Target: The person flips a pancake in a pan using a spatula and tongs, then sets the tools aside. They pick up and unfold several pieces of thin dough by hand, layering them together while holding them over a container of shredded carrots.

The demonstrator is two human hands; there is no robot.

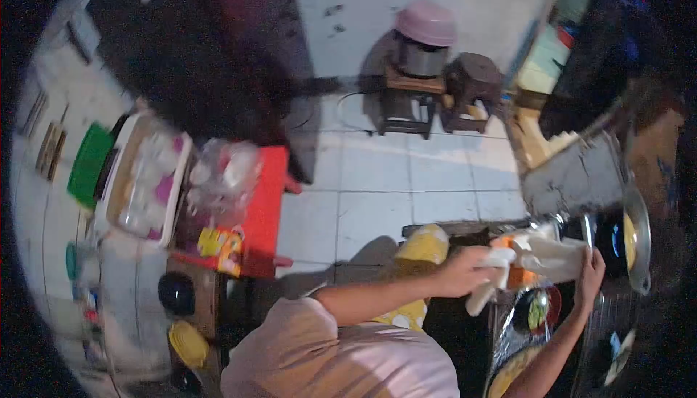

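Head view, tilted and blurred, looks down over a pink sleeve and two arms reaching right toward a dark counter [465, 325]. Between the two hands sits a white and orange carton [541, 260], held level above the counter's edge. The left hand [468, 271] wraps round the carton's near end, its grip closed on it, with the fingers [499, 259] curled over the top. A pale strip, perhaps a cloth or a flap, hangs down below that hand; the blur hides which. The right hand [592, 271] presses against the far end of the same carton, its grip closed on it too, thumb side up. So the carton lies crosswise, spanning from one palm to the other, with its orange middle showing in the gap.

Just below the carton a dark bowl [537, 311] with something green inside stands on the counter. To the right, a metal pan [637, 242] stands near the right hand, beside a dark pot with a blue glow in it.

Left of the arms, a yellow bag [423, 245] rests by the counter's edge. Further left, a red stool [265, 202] carries clear plastic bags, and a white tray [145, 180] lies beside it. Across the tiled floor [377, 173], well apart from the hands, a pink basin [426, 24] sits upside down on a metal pot.
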